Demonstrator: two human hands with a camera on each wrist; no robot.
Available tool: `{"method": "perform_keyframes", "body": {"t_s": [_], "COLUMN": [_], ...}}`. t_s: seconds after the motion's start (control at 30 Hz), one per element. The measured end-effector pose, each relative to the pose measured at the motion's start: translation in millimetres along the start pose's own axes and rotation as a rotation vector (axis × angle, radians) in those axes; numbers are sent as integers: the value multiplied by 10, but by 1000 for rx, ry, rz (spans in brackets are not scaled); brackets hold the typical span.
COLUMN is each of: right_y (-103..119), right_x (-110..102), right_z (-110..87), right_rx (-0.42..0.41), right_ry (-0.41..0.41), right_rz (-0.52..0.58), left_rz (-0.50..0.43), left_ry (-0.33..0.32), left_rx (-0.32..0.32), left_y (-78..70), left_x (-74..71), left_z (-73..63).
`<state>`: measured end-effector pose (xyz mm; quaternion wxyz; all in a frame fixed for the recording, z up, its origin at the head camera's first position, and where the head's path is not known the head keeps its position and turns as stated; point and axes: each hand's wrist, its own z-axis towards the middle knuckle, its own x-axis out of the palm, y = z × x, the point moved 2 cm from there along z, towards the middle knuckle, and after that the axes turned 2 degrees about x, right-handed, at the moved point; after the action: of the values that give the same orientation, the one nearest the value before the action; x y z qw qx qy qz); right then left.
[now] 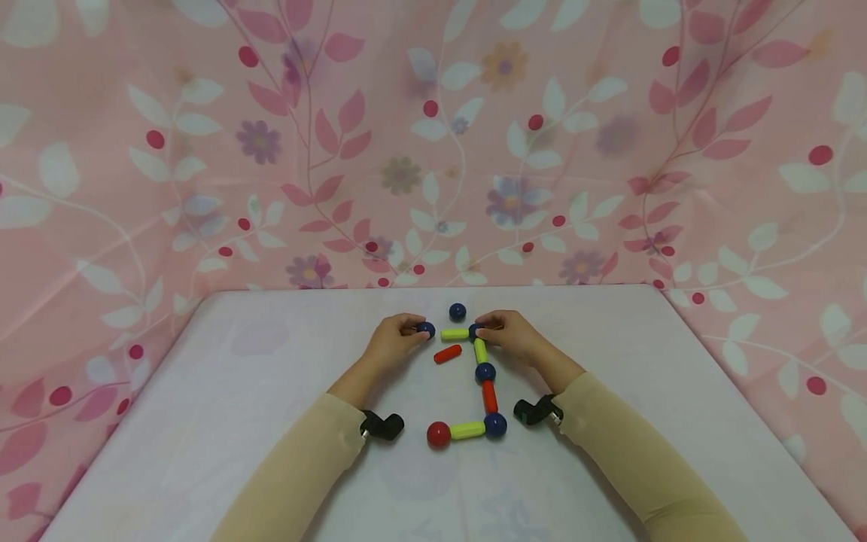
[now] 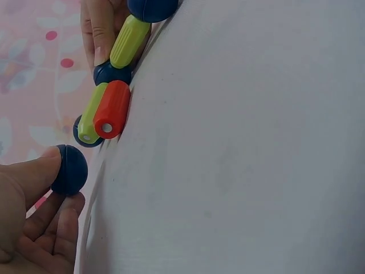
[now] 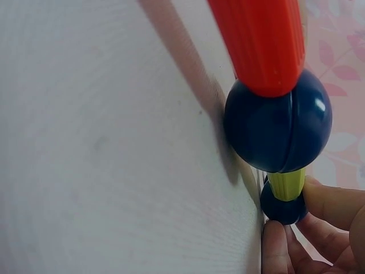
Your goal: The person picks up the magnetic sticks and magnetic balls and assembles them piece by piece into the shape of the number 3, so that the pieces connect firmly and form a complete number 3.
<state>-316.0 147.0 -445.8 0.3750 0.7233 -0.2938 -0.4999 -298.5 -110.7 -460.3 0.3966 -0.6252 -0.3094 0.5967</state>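
My left hand [image 1: 395, 338] pinches a blue ball [image 2: 71, 170] between thumb and fingers, just left of a yellow-green rod [image 1: 454, 334]. That rod's other end meets a second blue ball [image 3: 283, 206], which my right hand [image 1: 511, 333] grips. From this ball a chain runs toward the front: a yellow-green rod [image 1: 481, 351], a blue ball [image 1: 485, 373], a red rod [image 1: 490, 398] and a blue ball [image 1: 496, 425]. There it turns left through a yellow-green rod [image 1: 467, 430] to a red ball [image 1: 439, 434]. A gap shows between the left hand's ball and the nearest rod.
A loose red rod [image 1: 448, 354] lies between the hands, inside the chain's bend. Behind them a loose blue ball [image 1: 457, 312] sits near the far edge of the white-covered table [image 1: 271, 354]. Pink floral cloth [image 1: 433, 188] hangs beyond the table.
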Motion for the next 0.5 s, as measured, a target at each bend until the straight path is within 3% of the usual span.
{"method": "perform_keyframes", "body": {"t_s": [0.5], "right_y": [4], "right_x": [3], "right_z": [1], "right_rx": [12], "right_ry": [4], "right_rz": [9], "left_rz": [13], "left_ry": [-1], "left_rx": [18], "left_y": [-8], "left_x": [71], "left_z": [-21]}}
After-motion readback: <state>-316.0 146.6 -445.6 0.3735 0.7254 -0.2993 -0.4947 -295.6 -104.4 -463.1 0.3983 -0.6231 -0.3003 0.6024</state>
